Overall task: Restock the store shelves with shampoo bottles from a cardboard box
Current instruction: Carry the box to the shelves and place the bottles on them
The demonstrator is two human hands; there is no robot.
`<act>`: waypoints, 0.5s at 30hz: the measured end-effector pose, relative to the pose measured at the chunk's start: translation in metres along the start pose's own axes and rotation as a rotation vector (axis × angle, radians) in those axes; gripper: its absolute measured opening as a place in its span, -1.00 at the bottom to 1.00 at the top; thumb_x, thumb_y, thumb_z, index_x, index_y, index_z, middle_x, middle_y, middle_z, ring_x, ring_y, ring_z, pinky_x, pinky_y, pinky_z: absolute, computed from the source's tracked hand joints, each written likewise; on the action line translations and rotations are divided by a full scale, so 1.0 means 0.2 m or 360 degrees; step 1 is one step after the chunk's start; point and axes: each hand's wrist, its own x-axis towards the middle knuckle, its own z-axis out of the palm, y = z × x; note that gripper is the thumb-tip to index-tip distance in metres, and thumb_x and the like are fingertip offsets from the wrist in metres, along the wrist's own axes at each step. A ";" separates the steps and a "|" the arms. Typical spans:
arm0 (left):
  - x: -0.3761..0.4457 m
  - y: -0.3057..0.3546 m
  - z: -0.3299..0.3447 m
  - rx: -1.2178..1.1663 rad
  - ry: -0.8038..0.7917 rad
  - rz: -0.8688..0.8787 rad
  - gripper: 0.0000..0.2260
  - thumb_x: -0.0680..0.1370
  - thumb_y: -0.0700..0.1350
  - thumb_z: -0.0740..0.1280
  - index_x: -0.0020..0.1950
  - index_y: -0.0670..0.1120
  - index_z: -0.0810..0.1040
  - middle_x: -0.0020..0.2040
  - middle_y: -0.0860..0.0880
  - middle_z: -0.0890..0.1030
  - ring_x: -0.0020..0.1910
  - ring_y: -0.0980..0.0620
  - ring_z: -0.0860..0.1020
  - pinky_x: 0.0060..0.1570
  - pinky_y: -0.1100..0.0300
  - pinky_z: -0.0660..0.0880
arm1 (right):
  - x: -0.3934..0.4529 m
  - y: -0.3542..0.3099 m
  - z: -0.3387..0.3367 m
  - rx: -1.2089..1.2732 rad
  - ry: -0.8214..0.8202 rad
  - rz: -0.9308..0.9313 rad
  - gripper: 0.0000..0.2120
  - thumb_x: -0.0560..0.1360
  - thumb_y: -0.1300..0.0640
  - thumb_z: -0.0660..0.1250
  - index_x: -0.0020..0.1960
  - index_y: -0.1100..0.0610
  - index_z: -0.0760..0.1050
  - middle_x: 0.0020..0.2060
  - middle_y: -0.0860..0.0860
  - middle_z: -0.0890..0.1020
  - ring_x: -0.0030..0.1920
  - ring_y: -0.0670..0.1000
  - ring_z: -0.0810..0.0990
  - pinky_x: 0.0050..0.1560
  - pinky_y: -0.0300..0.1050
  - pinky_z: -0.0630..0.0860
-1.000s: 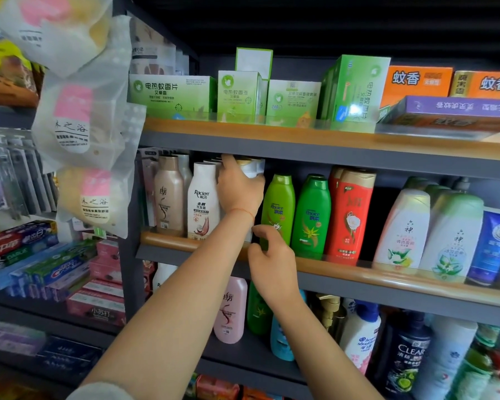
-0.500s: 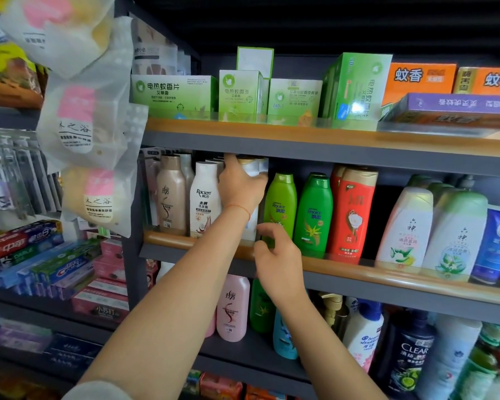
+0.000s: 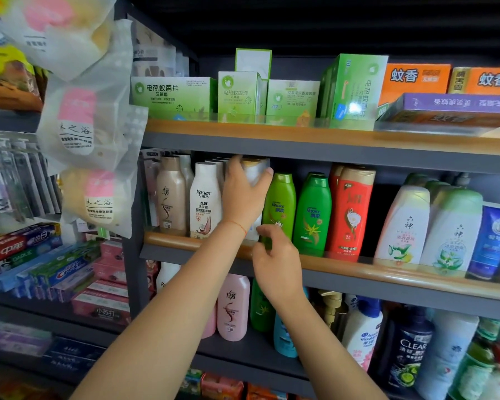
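Mid shelf [image 3: 358,265]: left hand [image 3: 243,197] grips white bottle [image 3: 256,171] btwn bottles.

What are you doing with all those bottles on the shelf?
A person is putting shampoo on the middle shelf of a store rack. Their left hand holds a white bottle near its top, standing between a white Raclen bottle and a light green Rejoice bottle. Their right hand reaches in at the bottle's base, fingers curled by the shelf's wooden lip; whether it touches the bottle is hidden. No cardboard box is in view.
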 end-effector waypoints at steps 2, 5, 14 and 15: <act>-0.04 -0.02 -0.03 0.0106 -0.0041 0.0118 -0.50 0.57 -0.10 0.36 0.47 -0.13 0.32 0.39 -0.09 0.46 0.35 -0.09 0.42 0.23 0.17 0.34 | 0.00 0.00 0.00 -0.0024 0.0003 -0.0008 -0.65 0.53 0.26 0.23 0.30 0.10 0.48 0.19 0.02 0.58 0.12 0.05 0.57 0.12 -0.03 0.52; -0.07 -0.04 -0.08 0.0398 -0.0153 0.0229 -0.47 0.58 -0.10 0.28 0.54 0.03 0.24 0.40 -0.08 0.46 0.14 -0.18 0.54 0.02 0.02 0.48 | -0.01 0.00 0.01 -0.0076 -0.0012 -0.0028 -0.62 0.52 0.25 0.23 0.33 0.10 0.46 0.23 0.02 0.56 0.20 0.04 0.53 0.17 -0.01 0.49; -0.05 -0.04 -0.15 0.0406 -0.0331 0.0296 -0.51 0.58 -0.05 0.35 0.49 0.09 0.32 0.31 -0.07 0.51 0.14 -0.12 0.54 0.05 0.12 0.43 | 0.00 0.00 0.03 -0.0149 0.0080 -0.0111 -0.65 0.56 0.09 0.31 0.33 0.11 0.46 0.20 0.03 0.57 0.14 0.03 0.56 0.06 -0.03 0.52; -0.05 -0.03 -0.16 0.0404 -0.0342 0.0292 -0.50 0.58 -0.04 0.34 0.50 0.10 0.31 0.30 -0.09 0.50 0.15 -0.13 0.53 0.08 0.09 0.44 | 0.00 0.00 0.03 -0.0160 0.0089 -0.0118 -0.65 0.56 0.09 0.32 0.33 0.12 0.45 0.20 0.03 0.57 0.15 0.03 0.55 0.06 -0.05 0.51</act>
